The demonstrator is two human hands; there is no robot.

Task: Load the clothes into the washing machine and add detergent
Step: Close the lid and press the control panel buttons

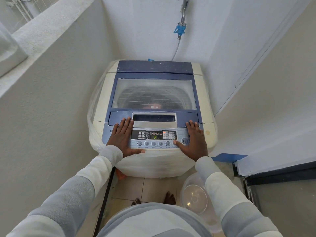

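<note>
Striped sleeves (pixel 68 194) at bottom of frame. Clear plastic basin (pixel 195 197) on floor tiles, lower right. Left hand (pixel 122 137) flat, fingers straight, on left end of control panel (pixel 153 143); right hand (pixel 195 141) flat on right end, holding nothing. Washing machine (pixel 106 93) in centre, lid (pixel 153 75) closed, dark clothes (pixel 150 100) dimly visible behind glass.

Cream washing machine (pixel 206 117) with blue lid (pixel 153 68), green display (pixel 155 137), grey-and-white striped sleeves (pixel 82 182), blue tap fitting (pixel 179 29)

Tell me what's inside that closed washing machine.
Through the lid's hazy window a dark heap with a reddish patch shows, likely clothes. Single items, and anything beneath, cannot be made out.
</note>
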